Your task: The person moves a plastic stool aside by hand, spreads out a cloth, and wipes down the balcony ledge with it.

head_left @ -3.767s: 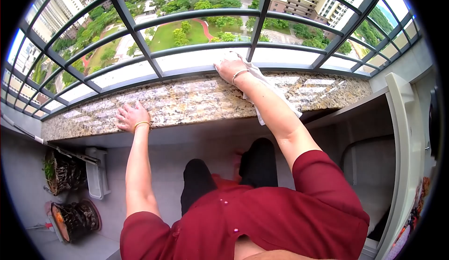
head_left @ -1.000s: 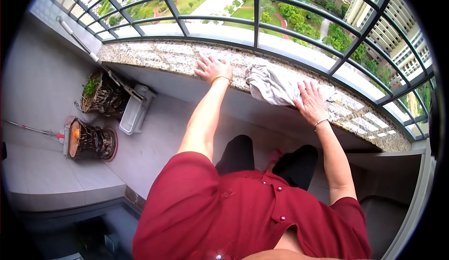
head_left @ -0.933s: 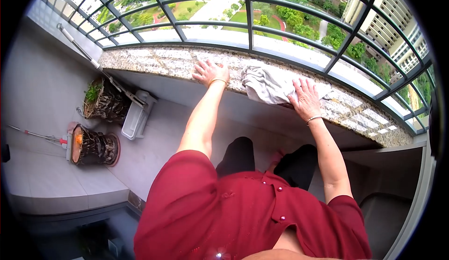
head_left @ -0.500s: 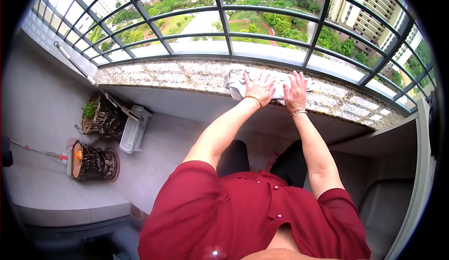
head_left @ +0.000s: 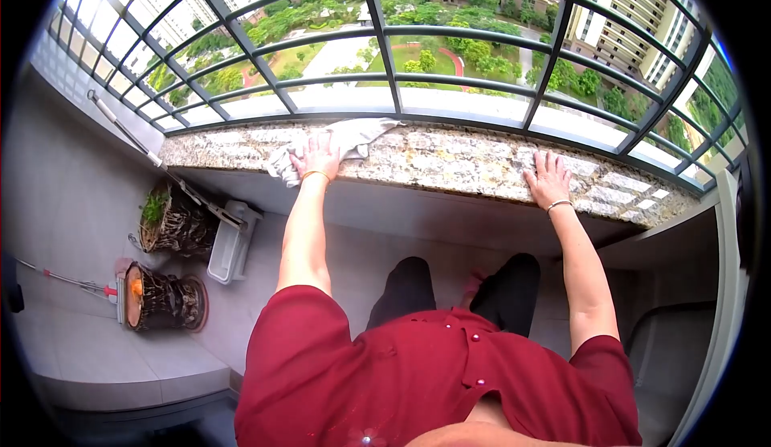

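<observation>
My left hand [head_left: 318, 158] lies on a crumpled white and grey cloth [head_left: 357, 134], its fingers spread and pressing the cloth onto the speckled granite ledge [head_left: 442, 158]. One end of the cloth stretches right towards the foot of the railing, and another part hangs slightly over the ledge's front edge. Farther right, my right hand [head_left: 548, 179] rests flat on the stone near the front edge, fingers apart, with nothing in it. A bracelet circles each wrist.
Dark metal railings [head_left: 385, 53] rise behind the ledge. At the left are a plant in a dark pot [head_left: 185, 226], a second dark pot-like stand [head_left: 165, 298], a white plastic tray [head_left: 231, 242] and a long pole [head_left: 128, 130]. A pale panel [head_left: 727, 262] stands at the right.
My left hand has gone onto the cloth, and both have moved left along the ledge. My right hand, earlier on the cloth, now rests on bare stone farther right.
</observation>
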Tool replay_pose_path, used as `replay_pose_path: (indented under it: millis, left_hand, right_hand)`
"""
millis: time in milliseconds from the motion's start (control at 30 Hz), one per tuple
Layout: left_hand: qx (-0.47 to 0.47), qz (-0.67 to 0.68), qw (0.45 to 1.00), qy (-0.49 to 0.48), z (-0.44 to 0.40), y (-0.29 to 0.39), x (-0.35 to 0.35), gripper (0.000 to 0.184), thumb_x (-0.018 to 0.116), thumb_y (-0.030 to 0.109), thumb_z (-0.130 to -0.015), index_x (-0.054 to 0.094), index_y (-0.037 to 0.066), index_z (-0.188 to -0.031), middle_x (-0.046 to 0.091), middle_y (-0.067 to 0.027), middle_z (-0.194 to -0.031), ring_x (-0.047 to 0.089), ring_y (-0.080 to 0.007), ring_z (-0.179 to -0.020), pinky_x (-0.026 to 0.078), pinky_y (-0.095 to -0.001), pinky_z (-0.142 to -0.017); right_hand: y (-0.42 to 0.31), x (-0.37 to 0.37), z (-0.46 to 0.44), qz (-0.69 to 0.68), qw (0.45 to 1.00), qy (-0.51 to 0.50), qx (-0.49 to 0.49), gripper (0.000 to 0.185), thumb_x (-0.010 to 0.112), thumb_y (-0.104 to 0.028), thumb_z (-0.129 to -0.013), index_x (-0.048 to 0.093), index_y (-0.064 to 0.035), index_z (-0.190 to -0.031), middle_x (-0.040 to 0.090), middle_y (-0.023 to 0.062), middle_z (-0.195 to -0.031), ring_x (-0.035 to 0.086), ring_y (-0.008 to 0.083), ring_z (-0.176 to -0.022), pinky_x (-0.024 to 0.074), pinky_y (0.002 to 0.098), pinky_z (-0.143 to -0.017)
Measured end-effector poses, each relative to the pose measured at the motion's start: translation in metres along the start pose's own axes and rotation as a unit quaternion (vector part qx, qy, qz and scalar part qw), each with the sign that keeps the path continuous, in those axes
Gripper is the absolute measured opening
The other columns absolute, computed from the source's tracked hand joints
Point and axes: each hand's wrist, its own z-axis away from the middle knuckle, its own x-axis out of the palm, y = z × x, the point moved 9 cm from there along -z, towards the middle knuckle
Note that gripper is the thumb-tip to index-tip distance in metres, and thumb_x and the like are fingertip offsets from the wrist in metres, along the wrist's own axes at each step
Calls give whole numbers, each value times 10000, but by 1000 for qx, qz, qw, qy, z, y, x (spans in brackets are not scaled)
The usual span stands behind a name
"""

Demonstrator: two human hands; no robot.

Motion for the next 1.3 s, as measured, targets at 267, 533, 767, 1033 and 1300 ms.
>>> replay_pose_path:
  millis: [267,533,767,1033,1300]
  left_hand:
    - [-63,5,998,-1,-30,-9,3,490,276,399,-917,285,269,-1390,179,8,-1488,137,-219,-1374,56,-642,-1030]
    - [-91,-6,996,-8,-52,-14,3,487,268,387,-923,265,277,-1397,171,20,-1486,160,-212,-1363,71,-650,-1024]
    - [-90,7,996,-11,-61,-18,9,503,279,405,-919,249,279,-1405,116,7,-1500,100,-230,-1375,58,-665,-1013]
    - [-166,15,984,70,-25,-2,-6,512,397,395,-891,323,256,-1378,92,-97,-1497,38,-387,-1359,127,-689,-977]
    - [-85,9,989,118,-11,1,-2,540,413,449,-870,356,238,-1364,228,-118,-1456,103,-386,-1353,160,-648,-996]
  right_hand:
    - [-2,-8,-1,17,998,4,-56,638,466,-493,-841,341,-154,-1367,275,170,-1422,221,357,-1315,169,477,-1069]
    - [2,-14,0,-22,996,57,-59,614,515,-479,-819,401,-162,-1332,312,155,-1405,238,337,-1309,164,451,-1080]
    - [2,-16,0,-29,996,60,-57,611,523,-486,-814,424,-149,-1314,333,151,-1393,253,330,-1303,173,449,-1078]
    - [2,-15,-1,-24,996,68,-54,601,523,-491,-812,434,-161,-1306,338,142,-1393,260,325,-1302,180,449,-1075]
    - [3,-16,0,-27,995,73,-54,608,530,-494,-805,445,-150,-1299,352,145,-1382,264,326,-1299,190,455,-1070]
